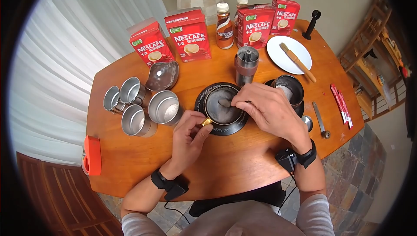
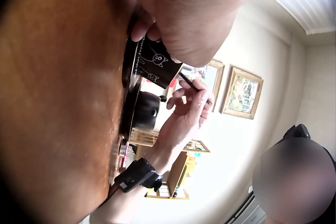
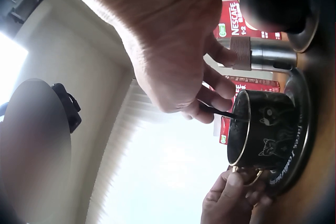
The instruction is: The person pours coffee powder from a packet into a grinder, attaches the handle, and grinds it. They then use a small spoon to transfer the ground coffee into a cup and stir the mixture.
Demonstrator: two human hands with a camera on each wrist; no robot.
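Observation:
A black cup [image 3: 270, 134] with white cat drawings and a gold rim stands on a black saucer [image 1: 232, 129] with white lettering. My left hand [image 1: 190, 136] pinches the cup's gold handle [image 1: 206, 122] between thumb and fingers. From the right, my right hand [image 1: 271, 112] holds a thin dark spoon [image 2: 190, 83] by its upper end, its lower end inside the cup. Greyish, pale-streaked contents show in the cup in the head view. Just beyond the cup stands a metal coffee grinder [image 1: 246, 66] with a brown band.
Several metal cups [image 1: 166, 108] and a dark glossy bowl [image 1: 163, 76] stand left. Red Nescafe boxes [image 1: 190, 36] and bottles [image 1: 224, 27] line the back. A white plate [image 1: 278, 58] bears a brush [image 1: 297, 62]. Rightward are another black cup [image 1: 293, 90], a scoop [image 1: 320, 118] and stick packets [image 1: 341, 105].

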